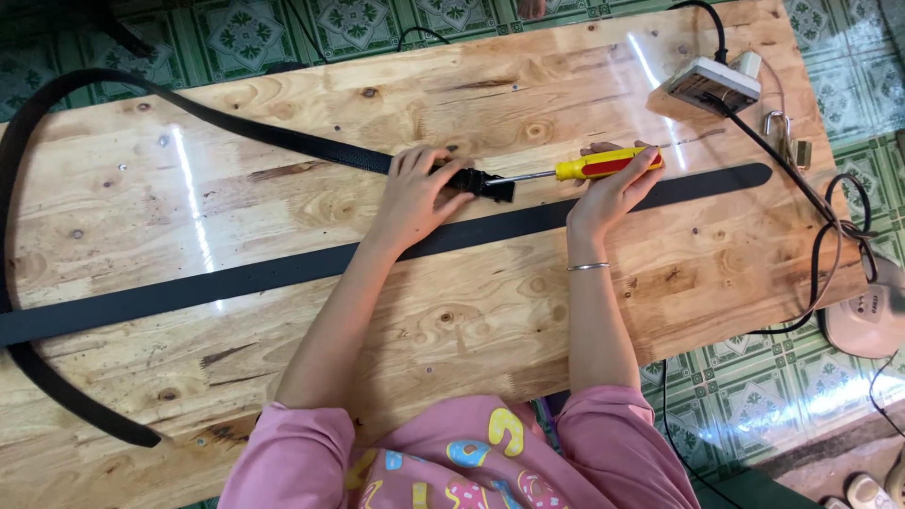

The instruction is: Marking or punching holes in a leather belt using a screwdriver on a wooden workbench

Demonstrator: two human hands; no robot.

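Observation:
My left hand [419, 193] presses down on the end of a textured black belt [236, 127] near its black clasp end [485, 182]. My right hand [617, 188] grips a screwdriver [584, 168] with a yellow and red handle, its metal tip pointing left into the clasp. A second, smooth black belt [283, 273] lies flat across the wooden table [471, 311], passing under both hands. The textured belt curves off the table's left edge and comes back at the lower left.
A white power strip [712, 85] with a black cable sits at the table's far right corner. A small padlock [787, 137] lies beside it. Cables trail off the right edge toward a pale device [863, 320] on the green tiled floor.

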